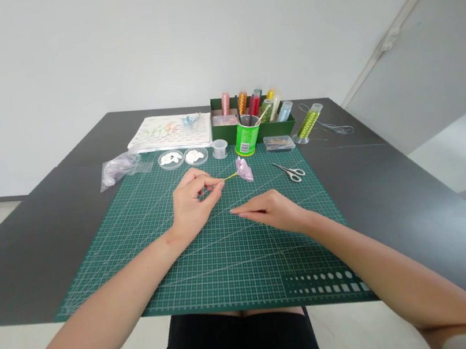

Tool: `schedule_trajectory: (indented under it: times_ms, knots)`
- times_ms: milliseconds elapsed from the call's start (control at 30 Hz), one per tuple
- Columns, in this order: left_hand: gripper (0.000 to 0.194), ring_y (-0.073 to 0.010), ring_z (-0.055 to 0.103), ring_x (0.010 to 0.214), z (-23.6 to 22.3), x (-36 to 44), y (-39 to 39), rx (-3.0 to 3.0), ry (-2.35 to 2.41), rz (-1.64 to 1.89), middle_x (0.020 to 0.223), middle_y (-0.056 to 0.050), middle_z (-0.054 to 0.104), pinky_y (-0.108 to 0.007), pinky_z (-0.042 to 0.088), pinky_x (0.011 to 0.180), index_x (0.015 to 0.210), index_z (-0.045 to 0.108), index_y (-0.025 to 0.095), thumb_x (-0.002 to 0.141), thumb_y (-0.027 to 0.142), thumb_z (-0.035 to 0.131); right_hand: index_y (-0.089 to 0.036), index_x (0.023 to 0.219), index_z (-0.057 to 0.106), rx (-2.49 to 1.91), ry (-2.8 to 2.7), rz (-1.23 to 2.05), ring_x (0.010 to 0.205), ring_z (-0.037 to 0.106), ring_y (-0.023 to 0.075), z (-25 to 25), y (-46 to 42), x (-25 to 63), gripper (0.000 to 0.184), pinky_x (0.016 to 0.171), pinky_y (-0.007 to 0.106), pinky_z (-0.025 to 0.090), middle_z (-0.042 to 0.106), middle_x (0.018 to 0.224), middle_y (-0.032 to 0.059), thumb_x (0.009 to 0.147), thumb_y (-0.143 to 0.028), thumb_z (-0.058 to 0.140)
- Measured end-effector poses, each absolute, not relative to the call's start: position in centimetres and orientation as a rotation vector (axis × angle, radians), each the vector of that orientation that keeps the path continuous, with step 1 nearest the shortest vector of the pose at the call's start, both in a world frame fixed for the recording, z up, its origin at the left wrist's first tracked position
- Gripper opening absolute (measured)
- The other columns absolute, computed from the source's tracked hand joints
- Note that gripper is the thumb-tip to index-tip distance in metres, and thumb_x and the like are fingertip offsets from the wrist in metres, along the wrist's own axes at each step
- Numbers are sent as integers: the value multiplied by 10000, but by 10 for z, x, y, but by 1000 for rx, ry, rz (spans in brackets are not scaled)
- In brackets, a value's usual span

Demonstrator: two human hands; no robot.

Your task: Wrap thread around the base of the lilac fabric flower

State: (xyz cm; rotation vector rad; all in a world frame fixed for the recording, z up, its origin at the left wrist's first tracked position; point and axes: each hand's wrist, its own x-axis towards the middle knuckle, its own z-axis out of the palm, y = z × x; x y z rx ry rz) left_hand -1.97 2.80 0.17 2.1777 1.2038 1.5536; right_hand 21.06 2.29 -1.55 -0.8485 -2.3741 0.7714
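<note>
The purple flower (242, 171) sits crosswise over the green mat (158, 293), its stem (230, 176) running from the left hand (193, 201), which pinches it, rightward to the bloom (245, 171), the right hand's (271, 209) fingertips pressed together nearby.

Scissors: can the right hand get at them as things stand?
Probably yes. The scissors lie on the mat just beyond the right hand, with nothing visible blocking the way. Its fingertips look closed; whether they pinch something thin, I cannot tell.
</note>
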Motion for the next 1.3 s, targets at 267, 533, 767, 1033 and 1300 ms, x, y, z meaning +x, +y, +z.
schedule_trajectory:
  times_ms: [267, 533, 767, 1033, 1300]
  knots:
    - [119, -135, 644, 786, -7, -22, 33, 2325, 1257, 1457, 868, -5, 721, -253, 512, 703, 959, 796, 235, 965, 256, 679, -226, 1170, 804, -742, -2325, 930, 757, 773, 166, 0, 8, 205, 258, 670, 252, 585, 836, 950, 52, 980, -300, 646]
    - [99, -179, 612, 825, -15, -17, 31, 2439, 1379, 1242, 846, -10, 753, -292, 466, 713, 888, 810, 256, 934, 273, 724, -209, 1123, 825, -819, -2166, 1094, 484, 500, 89, 8, 6, 209, 304, 452, 227, 358, 780, 742, 20, 961, -410, 665]
    - [91, -192, 609, 861, -20, -12, 28, 2462, 1337, 1123, 856, -15, 753, -301, 470, 725, 883, 806, 247, 927, 287, 737, -180, 1095, 836, -907, -2045, 1138, 467, 285, 77, 19, 8, 214, 359, 434, 240, 225, 473, 486, -46, 941, -460, 672]
    - [57, -185, 619, 875, -25, -11, 28, 2541, 1110, 1066, 863, -4, 736, -306, 496, 750, 905, 794, 244, 919, 235, 739, -186, 1078, 842, -948, -1916, 939, 517, 452, 105, 15, 19, 221, 351, 480, 241, 335, 686, 621, 28, 920, -464, 699]
    - [79, -184, 620, 878, -18, -1, 11, 2677, 931, 1125, 873, -8, 729, -311, 504, 762, 914, 784, 223, 941, 231, 711, -212, 1030, 853, -984, -1865, 853, 550, 493, 120, 17, 28, 228, 290, 495, 243, 339, 785, 766, 58, 897, -429, 715]
